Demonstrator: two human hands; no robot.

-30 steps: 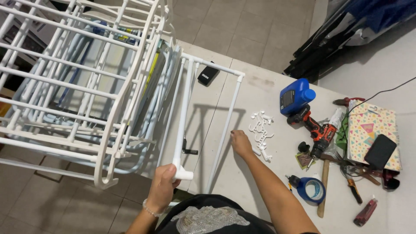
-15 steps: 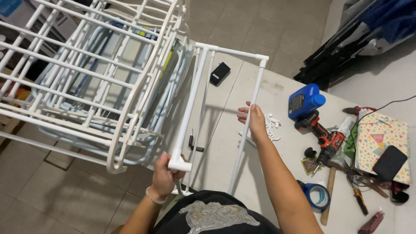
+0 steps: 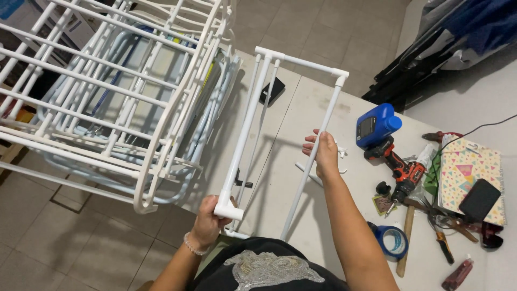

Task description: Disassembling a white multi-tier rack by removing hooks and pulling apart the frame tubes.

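Both hands gripped the white PVC pipe frame [image 3: 291, 124]: left hand [image 3: 207, 221] at its corner fitting, right hand [image 3: 325, 153] mid-rail; likely light and stiff.

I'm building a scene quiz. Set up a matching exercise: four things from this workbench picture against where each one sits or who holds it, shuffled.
Things:
1. white pipe frame
2. blue tape roll
3. cordless drill
4. patterned notebook

Places:
A. right edge of the table, under a black case
B. held in both hands, left hand and right hand
C. near table edge, by the right forearm
D. just below the blue container

Pairs: 1-B, 2-C, 3-D, 4-A
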